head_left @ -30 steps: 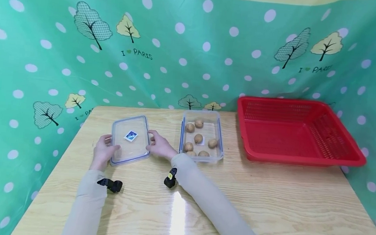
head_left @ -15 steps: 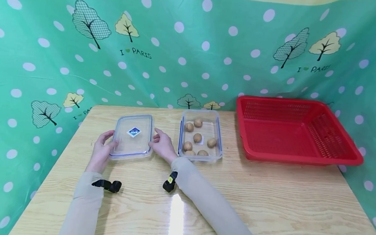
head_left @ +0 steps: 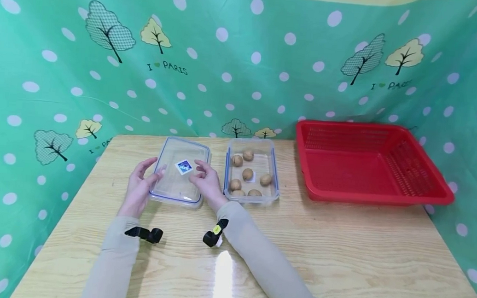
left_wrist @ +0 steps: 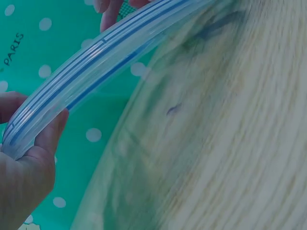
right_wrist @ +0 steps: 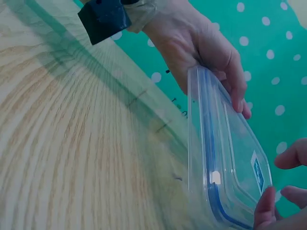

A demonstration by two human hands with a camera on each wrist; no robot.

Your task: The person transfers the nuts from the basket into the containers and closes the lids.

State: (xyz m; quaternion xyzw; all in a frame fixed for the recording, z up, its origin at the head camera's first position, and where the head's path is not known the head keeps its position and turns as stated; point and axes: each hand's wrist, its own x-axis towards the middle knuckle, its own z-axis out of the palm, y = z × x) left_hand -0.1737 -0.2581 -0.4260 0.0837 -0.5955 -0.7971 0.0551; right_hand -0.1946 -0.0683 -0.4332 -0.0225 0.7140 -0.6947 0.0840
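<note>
In the head view a clear plastic lid (head_left: pixel 177 186) with a blue rim and a blue-and-white diamond sticker (head_left: pixel 183 167) is held at the left of the table. My left hand (head_left: pixel 138 186) grips its left edge, thumb on one face; the left wrist view shows the thumb (left_wrist: pixel 50 129) against the rim. The right wrist view shows the lid tilted up, off the table. Over the lid's right part, my right hand (head_left: pixel 209 184) has its thumb and forefinger apart near the sticker; whether it touches the lid I cannot tell.
Right of the lid stands a clear food container (head_left: pixel 276 170) with several walnuts (head_left: pixel 247 174) inside. A large red plastic basket (head_left: pixel 368 197) sits at the back right. Behind the table (head_left: pixel 339 248) hangs a green polka-dot cloth (head_left: pixel 244 66).
The lid has shifted right with my left hand and turned. My right hand, earlier at the lid's right edge, now lies over its right part, fingers spread. The view has shifted slightly.
</note>
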